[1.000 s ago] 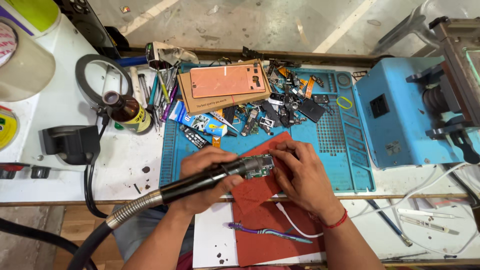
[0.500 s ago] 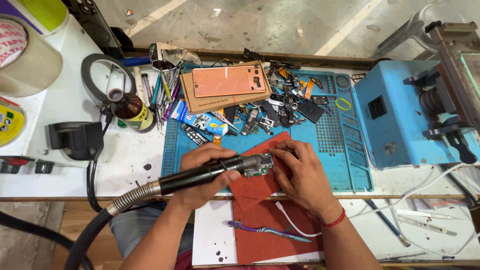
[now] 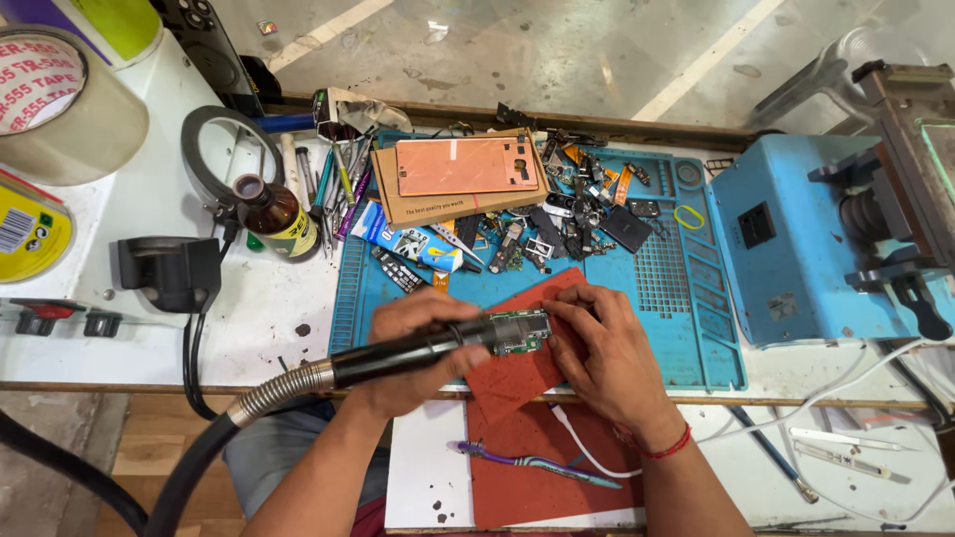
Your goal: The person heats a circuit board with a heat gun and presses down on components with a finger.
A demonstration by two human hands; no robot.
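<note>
A black hot-air wand (image 3: 418,350) is gripped in the closed left hand (image 3: 413,348) over a circuit board (image 3: 522,333), pinched by the right hand (image 3: 607,358), near the bench's (image 3: 269,328) front edge.

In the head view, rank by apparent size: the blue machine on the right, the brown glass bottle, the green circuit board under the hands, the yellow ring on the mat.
1. Blue machine
2. Brown glass bottle
3. Green circuit board, partly hidden by the hot-air tool in the left hand and by the right hand, so its rank is uncertain
4. Yellow ring
</note>
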